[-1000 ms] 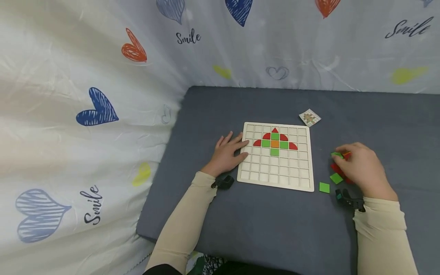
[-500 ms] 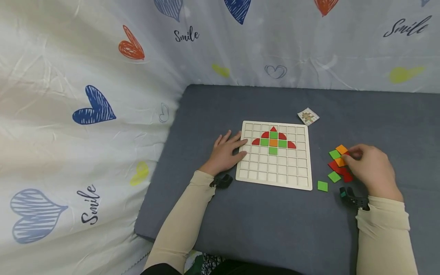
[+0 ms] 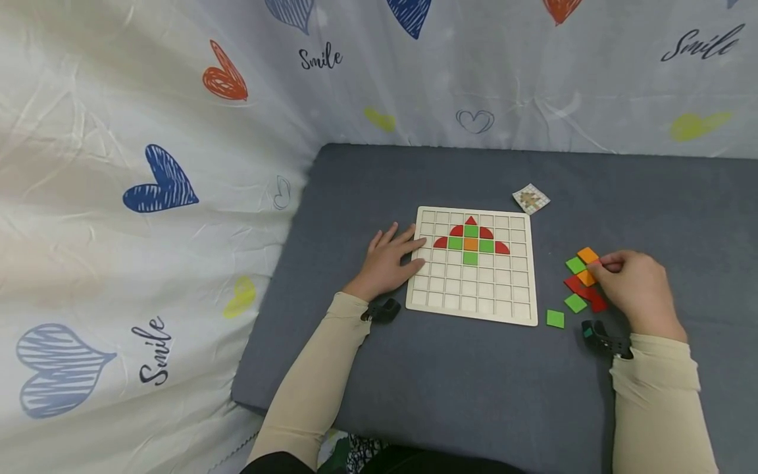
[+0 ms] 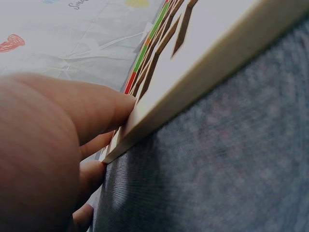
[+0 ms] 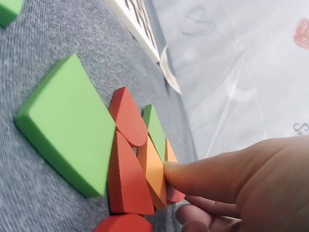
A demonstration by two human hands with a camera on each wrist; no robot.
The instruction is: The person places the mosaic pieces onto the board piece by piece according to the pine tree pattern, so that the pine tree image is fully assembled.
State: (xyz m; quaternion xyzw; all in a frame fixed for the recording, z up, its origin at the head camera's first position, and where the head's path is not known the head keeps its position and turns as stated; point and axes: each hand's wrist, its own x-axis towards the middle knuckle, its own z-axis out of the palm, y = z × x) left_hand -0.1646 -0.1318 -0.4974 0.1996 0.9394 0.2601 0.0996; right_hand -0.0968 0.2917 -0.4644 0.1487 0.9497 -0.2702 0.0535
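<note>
My left hand (image 3: pixel 386 264) lies with spread fingers at the left edge of a pale wooden grid board (image 3: pixel 438 308); in the left wrist view its thumb (image 4: pixel 108 108) rests on the rim. Red, green and orange tiles form a pointed pattern around an orange square (image 3: pixel 470 244) in the board's upper half. Right of the board, my right hand (image 3: pixel 639 286) pinches a red tile (image 5: pixel 175 194) between thumb and fingers, partly hidden by them. The thumb tip is right beside an orange tile (image 5: pixel 152 171) in a small cluster with red tiles (image 5: pixel 129 181) and a green tile (image 5: pixel 67 123).
A single green square tile (image 3: pixel 555 318) lies near the board's lower right corner. Beyond the upper right corner is a small patterned card (image 3: pixel 531 199). The grey tabletop (image 3: pixel 462 375) meets a printed curtain (image 3: pixel 521 79) at the back and left.
My right hand has shifted right from over the tile cluster, uncovering the orange tiles, and now stays at its right side with a red tile. The left hand keeps its place.
</note>
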